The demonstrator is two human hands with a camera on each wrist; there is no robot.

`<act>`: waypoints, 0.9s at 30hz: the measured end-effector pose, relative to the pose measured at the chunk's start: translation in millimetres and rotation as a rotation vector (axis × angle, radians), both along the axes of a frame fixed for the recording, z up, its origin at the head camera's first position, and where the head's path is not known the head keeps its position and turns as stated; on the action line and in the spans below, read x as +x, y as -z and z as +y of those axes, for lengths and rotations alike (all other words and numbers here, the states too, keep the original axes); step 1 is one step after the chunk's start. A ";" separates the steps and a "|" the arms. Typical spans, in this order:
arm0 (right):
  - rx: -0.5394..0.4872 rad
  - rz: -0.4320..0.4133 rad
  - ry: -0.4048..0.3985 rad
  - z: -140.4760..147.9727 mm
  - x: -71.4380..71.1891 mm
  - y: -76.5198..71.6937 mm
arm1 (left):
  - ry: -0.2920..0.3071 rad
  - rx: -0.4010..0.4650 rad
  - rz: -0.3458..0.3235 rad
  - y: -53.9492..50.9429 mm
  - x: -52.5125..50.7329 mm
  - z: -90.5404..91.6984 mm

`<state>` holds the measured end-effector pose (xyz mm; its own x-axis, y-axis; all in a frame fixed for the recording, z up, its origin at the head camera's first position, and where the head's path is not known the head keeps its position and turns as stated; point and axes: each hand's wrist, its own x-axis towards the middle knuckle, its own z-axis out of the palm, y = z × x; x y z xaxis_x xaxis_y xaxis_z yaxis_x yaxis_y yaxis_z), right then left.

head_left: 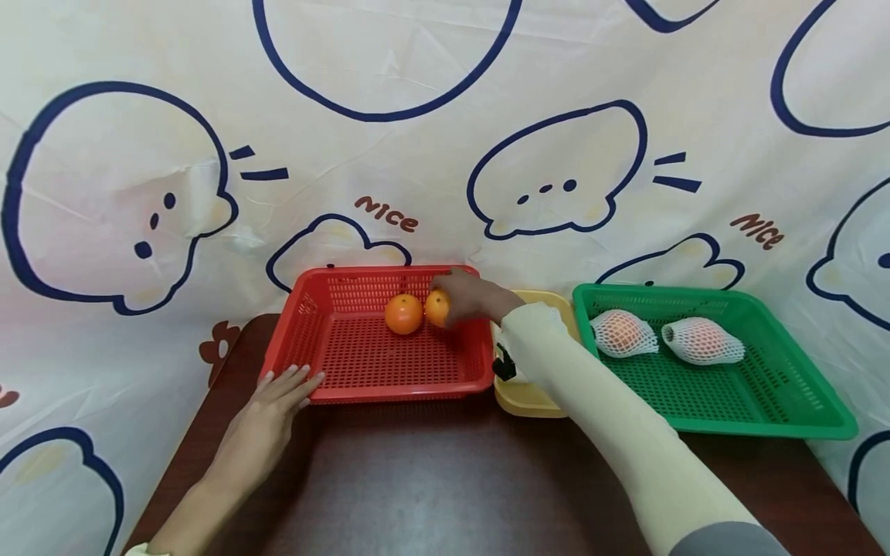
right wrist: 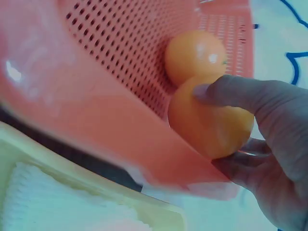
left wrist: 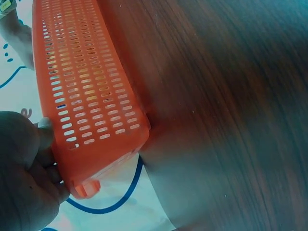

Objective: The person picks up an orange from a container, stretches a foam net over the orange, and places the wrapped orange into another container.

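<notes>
Inside the red plastic basket, toward its right end, my right hand holds an orange. The right wrist view shows the thumb over the top of this orange and fingers beneath it, near the basket's rim. A second orange lies on the basket floor just left of the held one. My left hand rests on the basket's front left corner, its fingers stretched over the rim. Its fingertips touch the basket wall in the left wrist view.
A yellow tray, partly hidden by my right arm, stands right of the red basket with white foam netting in it. Farther right, a green basket contains two fruits in foam nets. A patterned cloth hangs behind the dark table.
</notes>
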<state>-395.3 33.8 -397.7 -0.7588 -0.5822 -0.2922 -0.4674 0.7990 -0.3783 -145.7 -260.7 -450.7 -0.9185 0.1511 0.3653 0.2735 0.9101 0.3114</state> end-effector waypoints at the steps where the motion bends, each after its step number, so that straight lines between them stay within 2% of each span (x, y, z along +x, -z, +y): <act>1: -0.029 0.002 -0.012 3.5 -0.4 -1.4 | 0.000 -0.001 0.001 -0.3 -0.3 0.0; 5: -0.160 -0.009 -0.014 17.4 4.2 -8.7 | -0.012 -0.004 -0.035 -3.2 -0.2 0.6; 12: -0.368 -0.015 0.056 40.8 22.8 -24.2 | -0.071 0.012 -0.171 -5.8 -1.2 4.9; 18: -0.486 -0.034 0.070 55.5 46.3 -34.3 | -0.098 0.025 -0.185 -6.2 -4.3 15.2; 22: -0.522 -0.051 0.071 67.0 66.4 -40.3 | -0.080 0.066 -0.217 -15.8 -7.8 31.8; 27: -0.546 -0.091 0.092 82.5 89.0 -44.8 | -0.002 0.209 -0.238 -32.3 -11.8 66.0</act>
<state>-306.3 116.2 -352.9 -0.7997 -0.5995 -0.0334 -0.3508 0.5116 -0.7844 -157.5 -194.7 -418.4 -0.9821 0.0934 0.1633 0.1689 0.8203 0.5464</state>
